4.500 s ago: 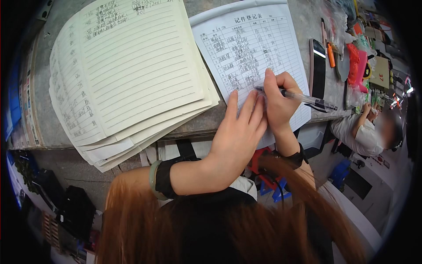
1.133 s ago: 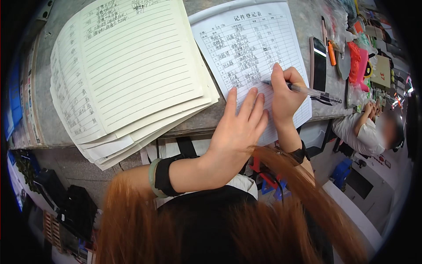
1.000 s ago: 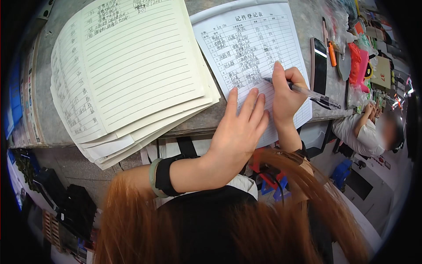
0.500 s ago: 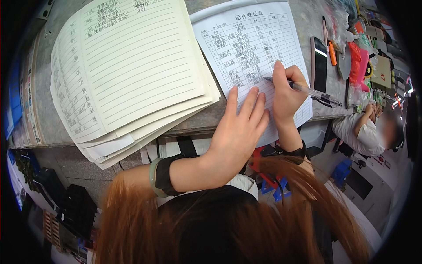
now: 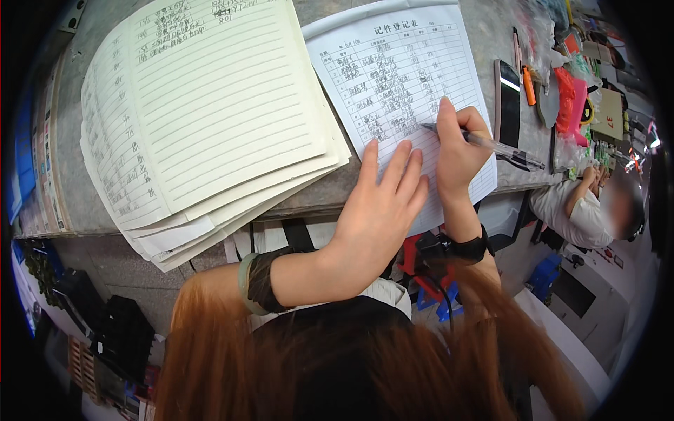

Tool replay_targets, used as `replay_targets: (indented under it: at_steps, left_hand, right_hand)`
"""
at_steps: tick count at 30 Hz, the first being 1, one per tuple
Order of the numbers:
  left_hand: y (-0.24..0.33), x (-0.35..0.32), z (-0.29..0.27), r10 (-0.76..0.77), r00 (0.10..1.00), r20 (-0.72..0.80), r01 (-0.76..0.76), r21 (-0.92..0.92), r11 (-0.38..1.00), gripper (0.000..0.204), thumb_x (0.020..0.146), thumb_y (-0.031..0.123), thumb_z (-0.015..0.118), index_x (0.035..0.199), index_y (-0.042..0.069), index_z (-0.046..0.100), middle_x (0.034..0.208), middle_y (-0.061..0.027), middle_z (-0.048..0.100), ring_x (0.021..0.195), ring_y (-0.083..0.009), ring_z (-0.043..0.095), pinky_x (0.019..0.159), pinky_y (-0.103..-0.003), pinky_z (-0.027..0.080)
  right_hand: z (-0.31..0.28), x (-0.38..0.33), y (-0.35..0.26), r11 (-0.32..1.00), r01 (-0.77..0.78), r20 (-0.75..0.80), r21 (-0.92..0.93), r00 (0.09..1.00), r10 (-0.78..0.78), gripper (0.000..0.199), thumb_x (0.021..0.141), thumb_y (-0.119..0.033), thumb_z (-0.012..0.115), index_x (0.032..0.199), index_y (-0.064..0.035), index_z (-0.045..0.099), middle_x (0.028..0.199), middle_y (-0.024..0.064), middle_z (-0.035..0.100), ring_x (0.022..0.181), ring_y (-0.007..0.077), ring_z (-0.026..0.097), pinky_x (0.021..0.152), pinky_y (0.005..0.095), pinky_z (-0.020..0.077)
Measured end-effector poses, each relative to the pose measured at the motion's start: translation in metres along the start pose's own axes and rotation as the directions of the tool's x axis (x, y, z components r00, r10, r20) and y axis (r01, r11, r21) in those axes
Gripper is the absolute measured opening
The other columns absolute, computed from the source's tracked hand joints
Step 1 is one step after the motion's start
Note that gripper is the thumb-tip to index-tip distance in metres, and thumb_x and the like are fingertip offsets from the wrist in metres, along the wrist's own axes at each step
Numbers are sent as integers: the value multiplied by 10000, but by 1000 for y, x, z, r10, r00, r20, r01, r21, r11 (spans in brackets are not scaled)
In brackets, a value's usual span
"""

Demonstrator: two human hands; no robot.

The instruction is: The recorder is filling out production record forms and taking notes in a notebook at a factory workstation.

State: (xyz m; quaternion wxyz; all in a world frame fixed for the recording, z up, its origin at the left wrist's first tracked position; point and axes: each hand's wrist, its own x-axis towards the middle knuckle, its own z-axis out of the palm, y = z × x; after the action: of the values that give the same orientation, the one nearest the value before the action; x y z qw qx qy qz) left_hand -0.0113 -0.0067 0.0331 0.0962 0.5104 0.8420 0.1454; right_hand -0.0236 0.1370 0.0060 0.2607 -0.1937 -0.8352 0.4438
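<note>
Right hand (image 5: 463, 156) closed on a clear-barrelled pen (image 5: 507, 150), tip at the filled-in rows of the printed form (image 5: 453, 70); left hand (image 5: 381, 200) open, fingers spread flat on that form, which lies on the grey table (image 5: 309, 194) right beside an open notebook (image 5: 225, 119). Pen looks light, stiff, maybe slick, best pinched low near the tip; form likely thin, floppy, easily creased, so lift by a bare margin. Containers: apparent clear plastic bag (image 5: 536, 55) and red plastic bag (image 5: 564, 95), upper right, contents unclear.
</note>
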Motion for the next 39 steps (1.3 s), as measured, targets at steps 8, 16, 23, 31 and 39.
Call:
replay_targets:
  at_steps: [8,16,23,31,39]
  left_hand:
    - [1,2,2,-1,1000,-16,1,-1,1000,426,727,195,502,1131,68,448,1226,-138,386,1180,-268,308,949,-486,233]
    - [1,2,1,6,1000,4,-6,14,1000,433,729,194,500,1139,67,442,1232,-140,380,1188,-270,299,950,-488,232]
    - [0,0,1,-5,1000,7,5,12,1000,438,729,188,498,1145,65,436,1239,-142,371,1191,-275,292,951,-491,231]
    - [3,2,4,-6,1000,22,7,-11,1000,473,737,204,493,1179,69,398,1262,-142,341,1202,-273,274,964,-492,208]
    - [1,2,1,8,1000,6,-8,-5,1000,441,730,188,500,1148,67,433,1242,-138,368,1195,-270,286,955,-493,220]
  right_hand:
    - [-2,0,1,1000,-16,-9,6,1000,16,298,751,-57,585,507,-26,417,459,-39,399,458,16,314,406,196,236]
    - [-1,0,0,998,-46,-9,37,999,46,297,751,-48,578,507,-30,410,465,-40,390,460,18,307,410,200,235]
    - [2,0,2,998,-53,-10,40,999,53,297,750,-45,574,510,-32,401,466,-40,382,460,19,308,409,201,235]
    - [-2,0,2,1000,-24,-25,6,999,25,295,752,-42,570,513,-34,396,466,-40,377,459,21,304,408,201,236]
    - [-3,1,2,1000,-18,-12,18,1000,18,301,752,-28,564,512,-38,383,469,-43,372,461,18,296,405,198,232]
